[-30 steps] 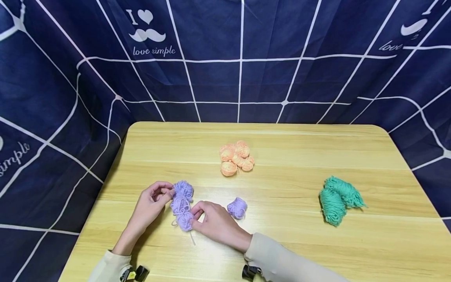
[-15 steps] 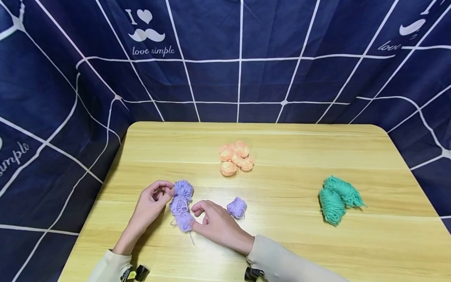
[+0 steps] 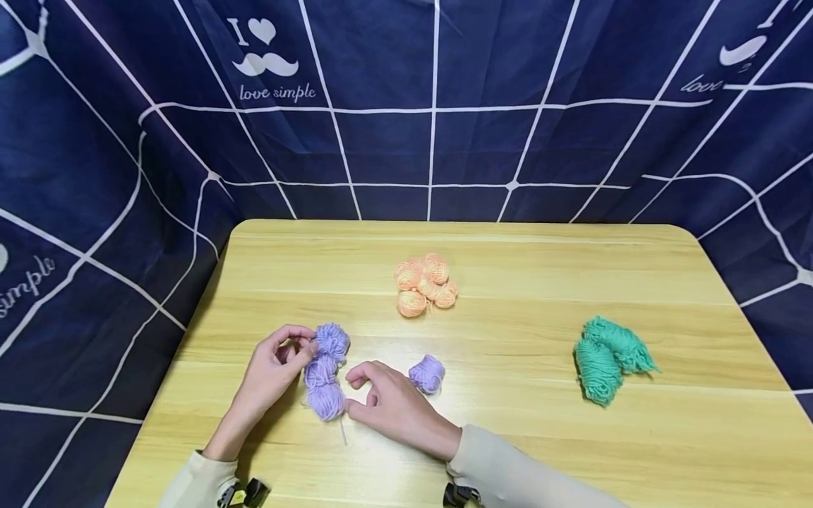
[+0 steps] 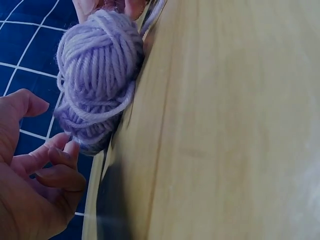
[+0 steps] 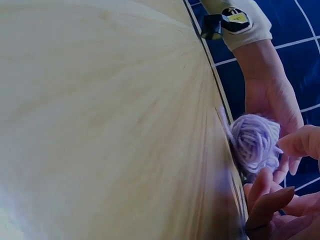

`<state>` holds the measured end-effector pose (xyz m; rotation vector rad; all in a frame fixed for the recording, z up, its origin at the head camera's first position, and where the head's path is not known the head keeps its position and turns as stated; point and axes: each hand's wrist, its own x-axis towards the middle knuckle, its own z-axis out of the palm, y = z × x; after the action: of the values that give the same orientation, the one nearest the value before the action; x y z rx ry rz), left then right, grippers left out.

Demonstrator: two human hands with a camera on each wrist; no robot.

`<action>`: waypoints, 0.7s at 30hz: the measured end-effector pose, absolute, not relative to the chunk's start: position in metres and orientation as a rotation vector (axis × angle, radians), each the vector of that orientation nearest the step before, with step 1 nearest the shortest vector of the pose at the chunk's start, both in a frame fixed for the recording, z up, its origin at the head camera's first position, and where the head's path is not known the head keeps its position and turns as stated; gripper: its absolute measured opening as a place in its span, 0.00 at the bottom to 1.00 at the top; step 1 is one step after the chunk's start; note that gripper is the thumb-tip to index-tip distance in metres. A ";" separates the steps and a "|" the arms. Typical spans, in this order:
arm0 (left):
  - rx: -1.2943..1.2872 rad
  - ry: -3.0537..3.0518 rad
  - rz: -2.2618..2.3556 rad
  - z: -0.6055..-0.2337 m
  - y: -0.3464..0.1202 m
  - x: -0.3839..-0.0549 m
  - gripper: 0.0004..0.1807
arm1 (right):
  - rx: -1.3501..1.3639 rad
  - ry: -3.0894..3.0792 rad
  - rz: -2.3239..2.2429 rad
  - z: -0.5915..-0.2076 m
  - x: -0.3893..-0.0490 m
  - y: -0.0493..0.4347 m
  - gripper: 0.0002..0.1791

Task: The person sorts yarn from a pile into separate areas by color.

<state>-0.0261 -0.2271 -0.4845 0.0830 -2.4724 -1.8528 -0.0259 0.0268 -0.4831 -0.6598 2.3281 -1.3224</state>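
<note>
Three balls of light purple yarn (image 3: 325, 402) lie in a short row on the table. At the left side of the far ball (image 3: 332, 342), my left hand (image 3: 273, 370) has its fingertips right at the yarn, loosely bent. The left wrist view shows the thumb (image 4: 34, 104) standing apart from the purple yarn (image 4: 100, 60). My right hand (image 3: 396, 409) is to the right of the row, thumb tip at the nearest ball's edge, index finger spread away from it. A loose yarn tail trails from that ball. A separate purple ball (image 3: 428, 374) sits just beyond the right hand.
Toward the back middle is a cluster of several peach yarn balls (image 3: 413, 303). Two green yarn skeins (image 3: 599, 372) lie at the right. The wooden table (image 3: 508, 451) is bordered by dark blue, white-lined cloth (image 3: 381, 148) at its back and sides.
The nearest purple ball and the middle one have rolled slightly left and toward the person. The right hand's finger and thumb have spread apart; the left hand has barely moved.
</note>
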 end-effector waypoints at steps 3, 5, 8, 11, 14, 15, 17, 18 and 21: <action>0.061 -2.466 -1.852 -0.484 -0.227 -0.026 0.10 | -0.671 2.333 -1.333 -0.482 -0.026 0.029 0.20; 0.044 -2.462 -1.846 -0.483 -0.227 -0.026 0.10 | -0.681 2.331 -1.346 -0.481 -0.026 0.031 0.20; 0.006 -2.469 -1.829 -0.482 -0.226 -0.025 0.10 | -0.688 2.325 -1.361 -0.480 -0.026 0.034 0.20; -0.026 -2.478 -1.828 -0.481 -0.225 -0.025 0.10 | -0.687 2.319 -1.373 -0.479 -0.025 0.037 0.20; -0.042 -2.480 -1.844 -0.480 -0.223 -0.024 0.10 | -0.680 2.318 -1.382 -0.478 -0.025 0.041 0.19; -0.049 -2.478 -1.849 -0.480 -0.223 -0.023 0.11 | -0.679 2.323 -1.381 -0.477 -0.025 0.043 0.19; -0.057 -2.480 -1.847 -0.480 -0.221 -0.022 0.11 | -0.674 2.325 -1.386 -0.475 -0.025 0.045 0.19; -0.067 -2.482 -1.844 -0.479 -0.221 -0.022 0.12 | -0.671 2.329 -1.386 -0.474 -0.025 0.046 0.19; -0.094 -2.494 -1.812 -0.478 -0.219 -0.021 0.12 | -0.665 2.338 -1.399 -0.472 -0.025 0.050 0.18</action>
<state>-0.0206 -0.2187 -0.4784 -0.0939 -2.4940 -1.8124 -0.0248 0.0500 -0.4720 -0.6646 2.3379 -1.3985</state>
